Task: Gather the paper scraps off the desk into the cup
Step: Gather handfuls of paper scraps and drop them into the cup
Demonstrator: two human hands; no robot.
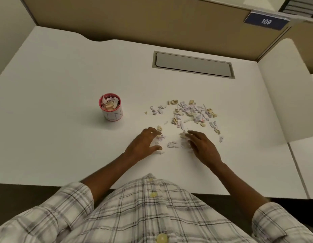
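A small white cup (112,114) with a pink rim stands upright on the white desk (64,85), heaped with torn paper. Several pale purple and cream paper scraps (190,112) lie scattered to its right. A smaller cluster of scraps (172,144) lies nearer me, between my hands. My left hand (143,143) rests palm down on the desk, fingers spread, fingertips touching scraps on its right. My right hand (203,146) lies flat too, fingers apart, its fingertips over a few scraps. Neither hand grips anything.
A grey cable hatch (193,64) is set into the desk behind the scraps. Tan partition walls (134,20) close the back, with a blue "109" sign (266,21) at top right. A seam (297,169) joins a neighbouring desk on the right.
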